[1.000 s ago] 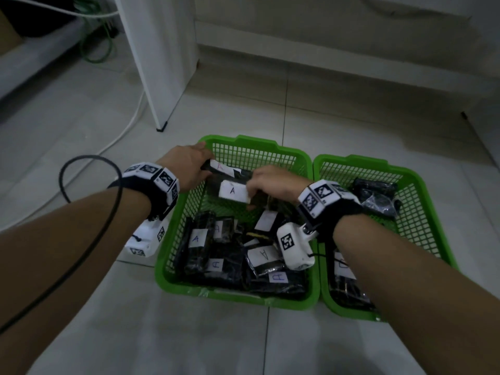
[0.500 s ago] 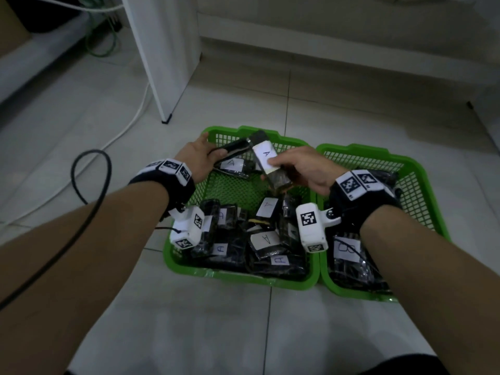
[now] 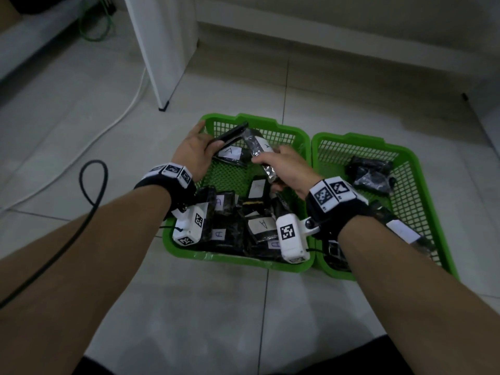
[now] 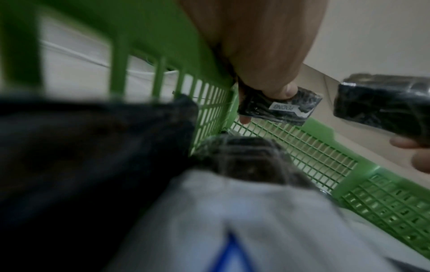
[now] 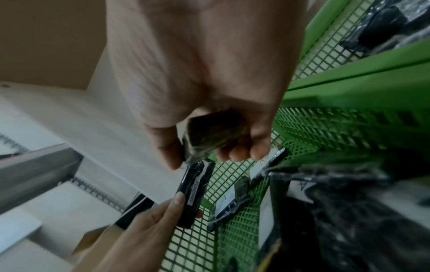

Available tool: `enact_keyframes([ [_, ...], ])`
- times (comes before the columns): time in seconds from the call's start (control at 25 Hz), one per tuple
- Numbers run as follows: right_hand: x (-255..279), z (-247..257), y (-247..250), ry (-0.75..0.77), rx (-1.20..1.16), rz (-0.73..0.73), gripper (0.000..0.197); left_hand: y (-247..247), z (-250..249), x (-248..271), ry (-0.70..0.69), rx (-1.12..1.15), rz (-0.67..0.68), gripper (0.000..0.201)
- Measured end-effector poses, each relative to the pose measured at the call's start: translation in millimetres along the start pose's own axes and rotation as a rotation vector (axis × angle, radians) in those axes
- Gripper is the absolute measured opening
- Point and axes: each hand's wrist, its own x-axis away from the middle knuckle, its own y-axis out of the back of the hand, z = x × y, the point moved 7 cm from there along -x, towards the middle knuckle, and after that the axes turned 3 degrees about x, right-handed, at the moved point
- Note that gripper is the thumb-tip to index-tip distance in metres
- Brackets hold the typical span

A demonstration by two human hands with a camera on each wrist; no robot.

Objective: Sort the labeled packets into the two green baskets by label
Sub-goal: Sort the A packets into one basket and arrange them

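Two green baskets sit side by side on the floor: the left basket (image 3: pixel 295 131) holds several black packets with white "A" labels, the right basket (image 3: pixel 378 143) holds a few black packets. My left hand (image 3: pixel 196 154) pinches a thin black packet (image 3: pixel 232 133) above the left basket's far corner; the left wrist view shows this packet (image 4: pixel 279 108) with a "PENDING" strip. My right hand (image 3: pixel 284 169) grips a labelled black packet (image 3: pixel 258 151) held tilted over the left basket. In the right wrist view that packet (image 5: pixel 214 132) sits between thumb and fingers.
A white furniture leg (image 3: pixel 162 63) stands behind the left basket. A white cable (image 3: pixel 108 125) and a black cable (image 3: pixel 89 190) lie on the tiled floor (image 3: pixel 205 307) at left. A wall skirting (image 3: pixel 351 41) runs behind the baskets.
Both hands have lifted their packets up from the left basket's far end. The right hand's packet has turned from flat to tilted.
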Motion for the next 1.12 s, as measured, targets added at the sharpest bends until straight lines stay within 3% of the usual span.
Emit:
enact_keyframes([
  [0.12, 3.7, 3.6, 11.6, 0.109, 0.292, -0.203, 0.032, -3.7, 4.9, -1.3, -0.006, -0.023, 0.010, 0.047],
  [0.28, 8.2, -9.3, -8.6, 0.025, 0.496, -0.015, 0.039, 0.6, -2.4, 2.5, -0.015, -0.006, -0.001, 0.041],
  [0.48, 11.3, -8.0, -5.6, 0.048, 0.436, 0.006, 0.032, 4.8, -8.4, 3.9, -0.022, 0.013, -0.027, 0.038],
  [0.8, 17.1, -11.8, 4.9, 0.167, 0.456, -0.049, 0.065, 7.7, -7.2, 5.6, -0.087, 0.075, -0.111, 0.030],
  [0.88, 15.8, -10.7, 9.5, 0.157, 0.448, -0.062, 0.057, 6.4, -8.5, 5.4, -0.113, 0.074, -0.107, 0.031],
  [1.0, 7.7, -0.5, 37.0, 0.111, 0.428, -0.160, 0.030, 5.7, -5.6, 4.8, -0.108, 0.071, -0.122, 0.034],
  [1.12, -20.4, 17.3, 61.8, 0.080, 0.644, -0.259, 0.022, 5.7, -3.2, 2.9, -0.118, 0.075, -0.156, 0.035],
])
